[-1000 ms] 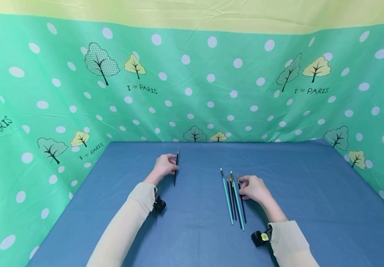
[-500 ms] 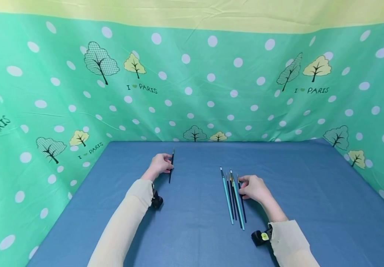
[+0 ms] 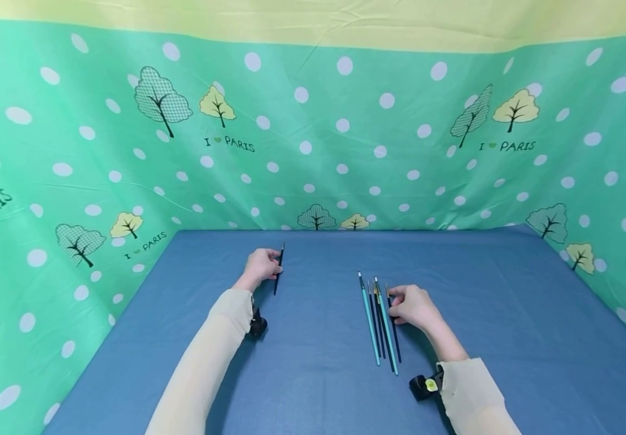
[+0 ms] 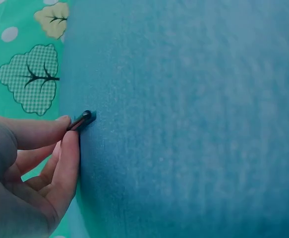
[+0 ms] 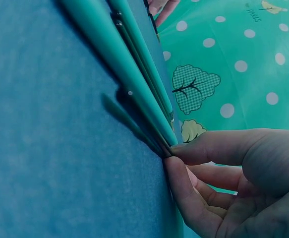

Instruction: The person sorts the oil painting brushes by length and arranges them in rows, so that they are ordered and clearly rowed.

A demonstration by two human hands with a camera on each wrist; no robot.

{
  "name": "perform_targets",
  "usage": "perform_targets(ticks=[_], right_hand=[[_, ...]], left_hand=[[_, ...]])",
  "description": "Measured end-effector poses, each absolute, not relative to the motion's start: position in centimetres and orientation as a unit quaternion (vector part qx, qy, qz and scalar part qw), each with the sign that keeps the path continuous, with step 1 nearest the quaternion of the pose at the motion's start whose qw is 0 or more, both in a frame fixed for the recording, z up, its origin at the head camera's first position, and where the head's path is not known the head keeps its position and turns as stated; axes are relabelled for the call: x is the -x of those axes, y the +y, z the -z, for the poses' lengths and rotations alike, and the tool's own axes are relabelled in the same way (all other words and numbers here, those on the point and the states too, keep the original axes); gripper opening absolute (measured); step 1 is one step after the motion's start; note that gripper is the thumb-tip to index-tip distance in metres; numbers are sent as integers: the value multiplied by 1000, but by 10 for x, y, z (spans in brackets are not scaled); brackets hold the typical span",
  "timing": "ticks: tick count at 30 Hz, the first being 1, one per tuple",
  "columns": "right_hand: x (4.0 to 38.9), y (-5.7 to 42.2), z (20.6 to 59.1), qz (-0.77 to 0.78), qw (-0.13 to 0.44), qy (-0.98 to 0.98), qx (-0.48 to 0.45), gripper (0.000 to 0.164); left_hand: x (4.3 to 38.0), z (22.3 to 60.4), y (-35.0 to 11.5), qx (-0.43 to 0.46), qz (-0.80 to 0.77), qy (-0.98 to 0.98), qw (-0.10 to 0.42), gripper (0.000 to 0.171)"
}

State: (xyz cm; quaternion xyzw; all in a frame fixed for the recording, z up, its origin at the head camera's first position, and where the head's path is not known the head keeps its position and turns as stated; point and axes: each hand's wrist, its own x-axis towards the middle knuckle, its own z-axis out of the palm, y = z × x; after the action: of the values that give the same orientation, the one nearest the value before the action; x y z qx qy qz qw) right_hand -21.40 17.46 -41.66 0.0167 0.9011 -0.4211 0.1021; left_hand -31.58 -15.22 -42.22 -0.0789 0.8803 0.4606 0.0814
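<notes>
In the head view, my left hand [image 3: 260,266] pinches a slim dark paintbrush [image 3: 277,284] between thumb and fingers, its bristle end pointing to the back of the table. The left wrist view shows the handle end of that brush [image 4: 86,115] sticking out past the fingertips. My right hand [image 3: 415,307] pinches another dark paintbrush [image 3: 397,341] at the right side of a loose row of brushes. Beside it lie two turquoise paintbrushes [image 3: 371,326] and several dark ones [image 3: 374,323], bristles toward the back. In the right wrist view, turquoise handles [image 5: 129,84] run close past the thumb.
A blue cloth [image 3: 313,380] covers the table. Green dotted curtains [image 3: 345,145] printed with trees stand along its back and sides. A small black camera is strapped to each wrist, the left one [image 3: 257,326] and the right one [image 3: 424,386] close over the cloth.
My left hand has shifted slightly left with its paintbrush, mostly in the first half second, and is nearly still since. My right hand and the row of brushes keep their places.
</notes>
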Motion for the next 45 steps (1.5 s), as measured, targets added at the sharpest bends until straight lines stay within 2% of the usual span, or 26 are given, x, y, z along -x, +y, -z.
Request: perform_targets(ticks=[16,45], right_hand=[[214,174,416,422,106,900,-24,45],[213,174,414,424,107,899,-18,45]], left_hand=[[317,423,-152,70,-414,905,74,42],[311,424,-156,63,-443,892,67,42]])
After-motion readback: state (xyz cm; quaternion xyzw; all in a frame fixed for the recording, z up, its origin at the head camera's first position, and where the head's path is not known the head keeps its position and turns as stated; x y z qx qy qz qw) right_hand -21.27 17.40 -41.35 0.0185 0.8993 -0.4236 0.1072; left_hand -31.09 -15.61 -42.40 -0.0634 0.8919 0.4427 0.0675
